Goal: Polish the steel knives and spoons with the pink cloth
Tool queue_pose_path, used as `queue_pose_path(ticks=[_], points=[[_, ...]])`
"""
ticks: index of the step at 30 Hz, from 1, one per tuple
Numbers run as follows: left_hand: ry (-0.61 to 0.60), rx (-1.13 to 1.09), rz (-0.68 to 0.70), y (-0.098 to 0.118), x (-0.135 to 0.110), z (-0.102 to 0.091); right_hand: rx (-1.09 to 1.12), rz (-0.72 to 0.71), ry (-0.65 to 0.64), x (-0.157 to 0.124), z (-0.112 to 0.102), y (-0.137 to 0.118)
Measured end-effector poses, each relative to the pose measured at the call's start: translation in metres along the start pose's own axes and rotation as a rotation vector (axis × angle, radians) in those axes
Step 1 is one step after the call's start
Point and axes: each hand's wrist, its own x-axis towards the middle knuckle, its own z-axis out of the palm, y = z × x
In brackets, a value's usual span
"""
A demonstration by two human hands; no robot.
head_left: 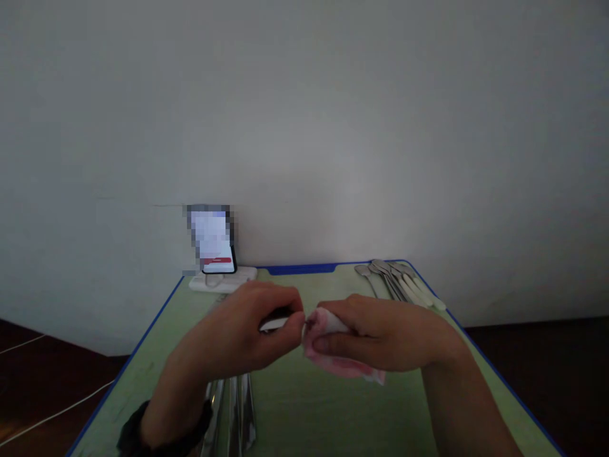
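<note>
Two hands meet over the green table (309, 412): the left hand (247, 339) pinches a slim silver utensil (275, 325) crosswise, its end inside the pink cloth (345, 367) the right hand (380, 335) clutches.

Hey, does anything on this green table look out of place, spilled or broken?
Nothing stands out. The left hand pinches a slim light-coloured utensil, and the right hand presses a crumpled pink cloth to its end. Silver metal spoons lie bundled at the green table's far right corner. Nothing is visibly spilled or broken.
</note>
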Motion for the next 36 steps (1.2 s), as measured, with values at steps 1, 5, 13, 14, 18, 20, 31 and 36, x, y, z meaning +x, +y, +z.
queue_pose_path(ticks=[1, 5, 13, 14, 18, 20, 31, 36], points=[[-0.025, 0.000, 0.009, 0.002, 0.002, 0.003, -0.006, 0.006, -0.012, 0.001, 0.000, 0.000], [-0.043, -0.004, -0.008, 0.004, 0.005, 0.006, 0.013, -0.023, 0.006, -0.001, -0.002, 0.002], [0.017, -0.030, -0.119, -0.012, -0.006, -0.006, 0.070, -0.030, 0.156, -0.016, -0.007, 0.010], [0.009, -0.035, -0.135, -0.014, -0.007, -0.006, 0.071, -0.030, 0.169, -0.017, -0.007, 0.011], [-0.097, -0.021, -0.234, -0.020, -0.008, -0.005, 0.031, -0.010, 0.196, -0.015, -0.006, 0.011], [-0.133, 0.008, -0.265, -0.022, -0.007, -0.004, 0.007, 0.002, 0.203, -0.014, -0.005, 0.010], [-0.149, -0.110, -0.125, 0.003, 0.004, 0.007, -0.074, 0.036, 0.099, -0.006, -0.001, 0.005], [-0.147, -0.120, -0.139, 0.004, 0.003, 0.005, -0.057, 0.011, 0.112, -0.007, -0.002, 0.005]])
